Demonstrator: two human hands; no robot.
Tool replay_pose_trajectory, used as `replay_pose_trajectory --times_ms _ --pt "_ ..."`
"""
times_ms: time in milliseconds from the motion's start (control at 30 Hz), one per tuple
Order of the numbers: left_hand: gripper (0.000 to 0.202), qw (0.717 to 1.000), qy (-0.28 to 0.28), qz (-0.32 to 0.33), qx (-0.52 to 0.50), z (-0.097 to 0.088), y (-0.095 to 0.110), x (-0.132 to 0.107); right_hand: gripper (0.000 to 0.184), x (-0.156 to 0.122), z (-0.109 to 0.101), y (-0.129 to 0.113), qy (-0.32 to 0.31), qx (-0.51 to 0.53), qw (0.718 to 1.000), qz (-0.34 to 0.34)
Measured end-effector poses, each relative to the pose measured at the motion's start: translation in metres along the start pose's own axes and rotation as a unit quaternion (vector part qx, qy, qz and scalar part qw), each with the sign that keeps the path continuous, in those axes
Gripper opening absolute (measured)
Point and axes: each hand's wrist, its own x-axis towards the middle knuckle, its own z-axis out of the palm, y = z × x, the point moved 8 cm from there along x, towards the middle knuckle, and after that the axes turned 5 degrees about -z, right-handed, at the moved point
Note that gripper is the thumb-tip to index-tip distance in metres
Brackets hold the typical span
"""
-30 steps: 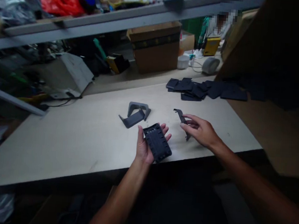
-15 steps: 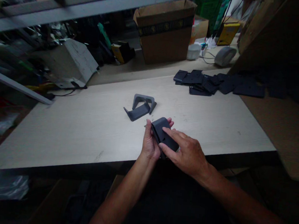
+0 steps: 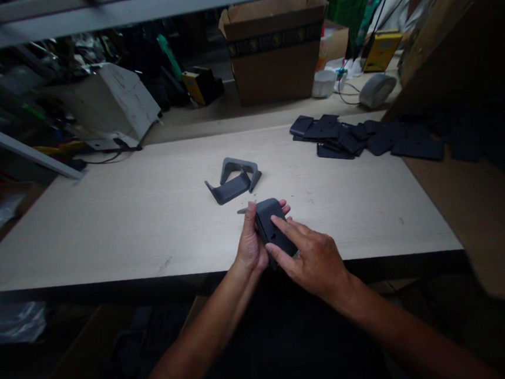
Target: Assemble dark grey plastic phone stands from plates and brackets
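My left hand (image 3: 251, 243) grips a dark grey plastic part (image 3: 271, 223) from below and behind, just over the near edge of the pale wooden table (image 3: 143, 221). My right hand (image 3: 312, 257) lies across the front of the same part, its fingers pressing on it. Two grey bent plastic brackets (image 3: 234, 183) rest on the table just beyond my hands. A heap of flat dark plastic plates (image 3: 349, 138) lies at the far right of the table.
A cardboard box (image 3: 273, 50) stands behind the table, with a white cup (image 3: 323, 83), a yellow device (image 3: 382, 50) and a grey rounded object (image 3: 376, 89) to its right. A grey metal rail (image 3: 140, 8) crosses overhead. Tools and clutter fill the left back.
A second ago my right hand held a thin bent piece apart from the part in my left hand. Now both hands are together on the part, pressing it.
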Motion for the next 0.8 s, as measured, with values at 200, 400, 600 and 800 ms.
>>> replay_pose_trajectory --times_ms 200,400,600,800 --pt "0.06 0.992 -0.123 0.035 -0.018 0.027 0.013 -0.013 0.047 0.008 -0.009 0.026 0.066 0.263 0.96 0.071" --pt "0.058 0.978 -0.188 0.077 0.042 0.047 0.006 -0.016 0.035 0.024 0.003 0.036 0.032 0.41 0.904 0.116" --pt "0.043 0.998 -0.026 0.041 -0.034 0.03 0.017 -0.002 0.034 0.008 0.019 0.029 -0.012 0.558 0.815 0.157" --pt "0.017 0.996 0.033 0.083 -0.004 0.033 0.033 -0.017 0.029 -0.006 0.013 0.018 0.075 0.509 0.849 0.124"
